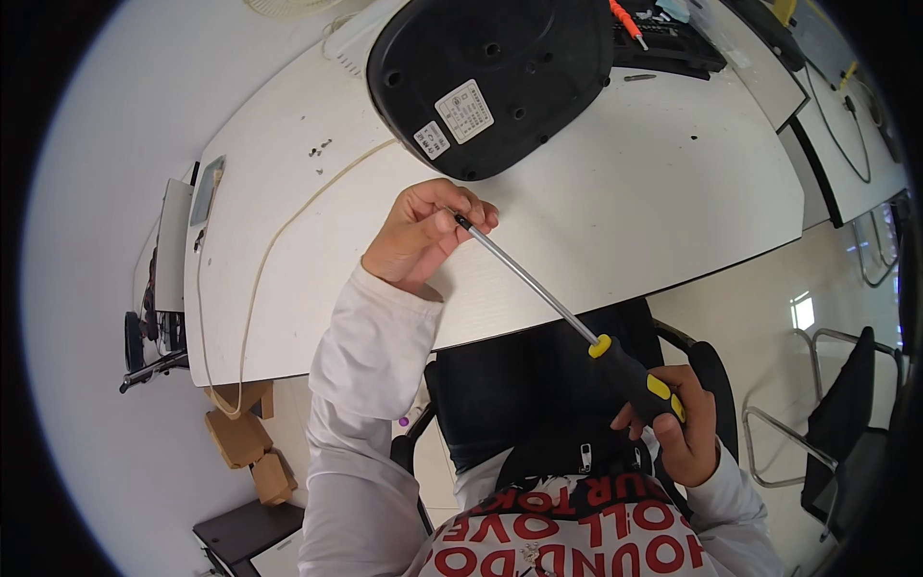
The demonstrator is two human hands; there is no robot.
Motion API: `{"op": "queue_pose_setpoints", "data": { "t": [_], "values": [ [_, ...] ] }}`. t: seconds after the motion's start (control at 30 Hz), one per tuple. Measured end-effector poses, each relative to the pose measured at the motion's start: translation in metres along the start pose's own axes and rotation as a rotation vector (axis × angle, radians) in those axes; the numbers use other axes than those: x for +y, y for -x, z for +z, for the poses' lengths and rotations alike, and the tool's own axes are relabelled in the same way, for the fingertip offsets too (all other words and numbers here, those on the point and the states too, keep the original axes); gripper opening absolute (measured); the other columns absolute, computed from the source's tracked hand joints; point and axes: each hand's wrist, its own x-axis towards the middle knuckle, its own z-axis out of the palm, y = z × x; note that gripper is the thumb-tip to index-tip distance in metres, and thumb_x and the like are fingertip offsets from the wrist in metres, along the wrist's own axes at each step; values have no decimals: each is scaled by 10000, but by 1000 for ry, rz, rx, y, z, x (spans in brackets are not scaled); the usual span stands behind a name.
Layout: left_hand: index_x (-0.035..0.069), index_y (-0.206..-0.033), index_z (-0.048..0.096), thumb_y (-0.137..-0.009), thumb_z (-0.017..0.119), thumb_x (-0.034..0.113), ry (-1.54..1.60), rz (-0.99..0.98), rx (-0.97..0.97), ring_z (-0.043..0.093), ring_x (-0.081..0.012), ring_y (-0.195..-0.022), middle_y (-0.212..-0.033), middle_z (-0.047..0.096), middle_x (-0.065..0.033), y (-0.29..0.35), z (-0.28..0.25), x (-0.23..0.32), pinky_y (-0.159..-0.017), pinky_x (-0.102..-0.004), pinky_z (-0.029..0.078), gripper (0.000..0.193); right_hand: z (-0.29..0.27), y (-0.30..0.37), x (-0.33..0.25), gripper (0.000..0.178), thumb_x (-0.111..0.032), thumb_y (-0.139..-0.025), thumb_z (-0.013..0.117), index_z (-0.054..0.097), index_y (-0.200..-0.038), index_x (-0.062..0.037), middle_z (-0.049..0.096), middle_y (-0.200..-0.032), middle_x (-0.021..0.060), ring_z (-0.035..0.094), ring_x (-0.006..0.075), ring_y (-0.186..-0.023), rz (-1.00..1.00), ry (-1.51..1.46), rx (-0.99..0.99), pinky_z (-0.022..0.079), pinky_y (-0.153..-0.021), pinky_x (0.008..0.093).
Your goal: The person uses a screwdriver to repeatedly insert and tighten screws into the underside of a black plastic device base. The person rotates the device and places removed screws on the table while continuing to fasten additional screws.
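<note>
A long screwdriver (538, 288) with a black and yellow handle slants across the view, its dark tip up at the left. My right hand (687, 428) is closed round the handle, low at the right. At the other end, my left hand (423, 231) pinches at the tip with thumb and fingers; whether a small screw sits there is too small to tell. Just beyond my left hand, a black rounded appliance base (500, 72) with screw holes and two white labels faces me on the white table (615, 212).
Several small screws (320, 149) lie on the table at the left, near a beige cable (279, 226). A black tool case (663, 48) with an orange-handled screwdriver (630, 21) is at the far right, a loose bit (639, 77) beside it. Cardboard boxes (240, 438) stand on the floor.
</note>
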Motion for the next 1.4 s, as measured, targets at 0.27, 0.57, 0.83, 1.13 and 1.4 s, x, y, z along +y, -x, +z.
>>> {"op": "queue_pose_setpoints", "data": {
  "t": [0.27, 0.57, 0.83, 1.13, 1.4],
  "values": [
    [35, -950, 627, -767, 718, 277, 58, 31, 5, 588, -256, -948, -891, 634, -94, 0, -2, -3, -852, -371, 473, 316, 0, 0, 1, 471, -414, -909, 446, 427, -1076, 26, 650, -773, 122, 600, 121, -616, -2, -32, 43, 486, -577, 235],
    [39, -822, 610, -842, 648, 221, -546, -162, 342, 538, -105, -650, -705, 593, -35, -3, 15, 9, -613, -226, 430, 187, -15, 0, 5, 490, -388, -872, 502, 463, -1073, 58, 643, -752, 123, 574, 111, -594, -86, 94, 357, 467, -565, 217],
    [38, -674, 563, -788, 701, 168, -772, -56, 694, 411, -38, -514, -570, 482, 38, -8, 17, 5, -488, -183, 318, 221, -42, -27, 4, 265, -212, -815, 580, 564, -947, 18, 530, -729, 88, 480, 174, -609, -173, 490, 579, 385, -580, 251],
    [6, -1005, 492, -717, 752, 186, -893, 192, 814, 508, -107, -679, -945, 521, -66, -17, 17, -2, -567, -217, 415, 428, -37, -46, 20, 222, -86, -784, 623, 574, -979, 10, 586, -802, 115, 541, 198, -655, -193, 403, 582, 428, -611, 254],
    [-23, -1035, 510, -751, 737, 215, -787, 36, 728, 570, -123, -666, -923, 589, -94, -32, 20, -2, -525, -235, 439, 434, -32, -57, 24, 241, -92, -784, 643, 570, -994, 2, 580, -794, 119, 546, 219, -636, -181, 399, 589, 432, -587, 261]
  ]
}}
